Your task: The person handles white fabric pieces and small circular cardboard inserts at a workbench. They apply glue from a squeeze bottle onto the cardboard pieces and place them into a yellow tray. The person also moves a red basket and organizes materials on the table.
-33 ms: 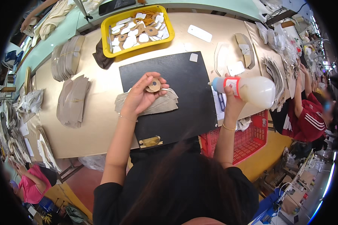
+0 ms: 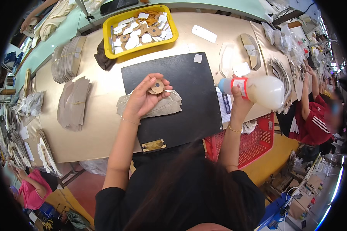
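Observation:
Palm up, my left hand holds a small stack of tan rounded pieces, the top one with a dark round centre. Below it, grey-beige flat pieces lie fanned on a black board, partly covered by my hand. My right hand grips a squeeze bottle around its neck end. The bottle is translucent, with whitish contents, a light blue collar and a red-edged label. It lies nearly level in the air over the board's right edge, nozzle toward the left.
A yellow tray of white and tan pieces and orange bands stands behind the board. Stacked beige pieces and a banded bundle lie left. At right are a sheet with a cutter and a red basket. Other people work on both sides.
The squeeze bottle has shifted very slightly to the right in my right hand. My left hand and its stack look almost unchanged.

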A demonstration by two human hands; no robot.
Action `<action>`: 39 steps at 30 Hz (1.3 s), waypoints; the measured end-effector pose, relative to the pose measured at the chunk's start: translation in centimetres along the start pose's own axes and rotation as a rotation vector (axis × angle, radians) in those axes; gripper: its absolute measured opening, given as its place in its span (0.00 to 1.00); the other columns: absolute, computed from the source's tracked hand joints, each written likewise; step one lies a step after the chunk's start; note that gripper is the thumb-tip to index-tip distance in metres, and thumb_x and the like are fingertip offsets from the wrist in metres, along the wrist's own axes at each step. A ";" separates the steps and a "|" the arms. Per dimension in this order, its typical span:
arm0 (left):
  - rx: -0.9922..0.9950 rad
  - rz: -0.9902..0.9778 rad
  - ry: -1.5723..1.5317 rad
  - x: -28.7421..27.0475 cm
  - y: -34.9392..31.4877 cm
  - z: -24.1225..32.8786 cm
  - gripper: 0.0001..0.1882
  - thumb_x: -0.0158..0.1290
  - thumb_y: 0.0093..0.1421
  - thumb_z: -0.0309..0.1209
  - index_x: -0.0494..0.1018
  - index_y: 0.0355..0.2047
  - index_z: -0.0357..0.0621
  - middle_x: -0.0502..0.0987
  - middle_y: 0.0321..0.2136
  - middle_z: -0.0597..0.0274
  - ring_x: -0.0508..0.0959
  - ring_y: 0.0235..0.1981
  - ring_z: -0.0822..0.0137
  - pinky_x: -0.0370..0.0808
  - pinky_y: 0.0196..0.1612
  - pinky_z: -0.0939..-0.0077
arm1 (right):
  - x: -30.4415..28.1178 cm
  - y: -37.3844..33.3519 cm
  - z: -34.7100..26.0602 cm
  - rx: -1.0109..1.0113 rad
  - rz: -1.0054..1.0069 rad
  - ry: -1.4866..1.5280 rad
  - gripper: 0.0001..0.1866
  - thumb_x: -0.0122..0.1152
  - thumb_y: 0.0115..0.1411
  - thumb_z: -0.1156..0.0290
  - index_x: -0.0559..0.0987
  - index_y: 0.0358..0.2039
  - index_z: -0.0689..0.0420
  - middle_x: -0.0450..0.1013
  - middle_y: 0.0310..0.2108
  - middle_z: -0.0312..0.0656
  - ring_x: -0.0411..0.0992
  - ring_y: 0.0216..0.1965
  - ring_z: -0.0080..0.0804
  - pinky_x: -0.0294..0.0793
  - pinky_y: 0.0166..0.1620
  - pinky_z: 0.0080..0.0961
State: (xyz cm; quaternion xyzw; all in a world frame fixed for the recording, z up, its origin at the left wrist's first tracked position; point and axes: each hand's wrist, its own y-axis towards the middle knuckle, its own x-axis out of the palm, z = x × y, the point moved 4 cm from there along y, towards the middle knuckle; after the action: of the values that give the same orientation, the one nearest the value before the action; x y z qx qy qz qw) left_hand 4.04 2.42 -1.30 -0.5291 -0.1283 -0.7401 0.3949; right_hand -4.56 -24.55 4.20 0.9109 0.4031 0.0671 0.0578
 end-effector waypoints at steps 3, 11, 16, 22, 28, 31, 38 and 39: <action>0.022 -0.012 0.021 0.0 0.4 0.2 0.12 0.42 0.65 0.32 0.66 0.44 0.38 0.73 0.38 0.50 0.74 0.43 0.55 0.74 0.45 0.63 | 0.6 1.4 0.2 -0.109 0.028 -0.087 0.29 0.74 0.43 0.69 0.71 0.43 0.65 0.73 0.40 0.45 0.72 0.42 0.32 0.72 0.48 0.29; 0.027 -0.040 -0.004 -0.4 0.2 0.1 0.12 0.42 0.65 0.32 0.66 0.45 0.40 0.72 0.39 0.50 0.75 0.43 0.57 0.74 0.44 0.64 | 1.9 1.0 3.2 -0.261 -0.022 -0.359 0.27 0.75 0.43 0.64 0.74 0.41 0.62 0.72 0.42 0.42 0.71 0.42 0.34 0.70 0.48 0.30; 0.033 -0.060 -0.010 -0.6 0.2 0.1 0.12 0.42 0.65 0.32 0.66 0.45 0.40 0.72 0.39 0.50 0.74 0.44 0.56 0.73 0.45 0.64 | 2.9 2.4 3.7 -0.431 -0.054 -0.495 0.27 0.72 0.47 0.63 0.72 0.42 0.65 0.72 0.39 0.43 0.71 0.39 0.32 0.72 0.46 0.29; 0.046 -0.061 0.022 -0.6 0.1 0.2 0.12 0.43 0.65 0.33 0.66 0.45 0.39 0.72 0.38 0.51 0.75 0.43 0.57 0.74 0.44 0.66 | 2.2 1.3 3.1 -0.323 -0.029 -0.399 0.27 0.72 0.47 0.64 0.72 0.43 0.66 0.72 0.41 0.44 0.71 0.41 0.31 0.74 0.45 0.29; 0.052 -0.057 0.041 -0.6 0.2 0.2 0.12 0.43 0.64 0.32 0.66 0.45 0.38 0.72 0.38 0.51 0.75 0.42 0.58 0.75 0.44 0.67 | 4.1 2.1 3.0 -0.376 -0.090 -0.445 0.27 0.72 0.48 0.64 0.72 0.43 0.67 0.72 0.41 0.44 0.71 0.40 0.31 0.72 0.46 0.27; 0.045 -0.057 0.032 -0.6 0.1 0.2 0.12 0.43 0.64 0.32 0.66 0.45 0.38 0.72 0.38 0.51 0.75 0.42 0.58 0.75 0.43 0.67 | 4.1 2.4 3.0 -0.300 -0.079 -0.434 0.27 0.72 0.47 0.64 0.72 0.42 0.68 0.72 0.41 0.44 0.71 0.40 0.31 0.72 0.46 0.27; 0.059 -0.054 0.042 -0.7 0.2 0.1 0.12 0.43 0.64 0.32 0.66 0.44 0.38 0.72 0.38 0.51 0.76 0.42 0.59 0.75 0.44 0.68 | 2.9 1.1 3.0 -0.369 -0.059 -0.379 0.27 0.70 0.49 0.66 0.71 0.44 0.68 0.72 0.42 0.45 0.71 0.41 0.32 0.73 0.46 0.29; 0.052 -0.063 0.038 -0.6 0.2 0.1 0.12 0.43 0.64 0.32 0.66 0.44 0.38 0.72 0.38 0.51 0.76 0.42 0.59 0.75 0.44 0.68 | 3.5 1.7 3.3 -0.393 -0.067 -0.458 0.27 0.70 0.49 0.66 0.71 0.44 0.68 0.72 0.42 0.45 0.71 0.41 0.33 0.73 0.46 0.29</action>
State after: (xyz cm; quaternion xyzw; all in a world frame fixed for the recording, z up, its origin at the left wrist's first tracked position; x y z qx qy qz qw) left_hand 4.32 2.65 -1.81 -0.5000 -0.1565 -0.7586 0.3875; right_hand -0.46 -23.26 1.43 0.8599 0.3885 -0.0654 0.3247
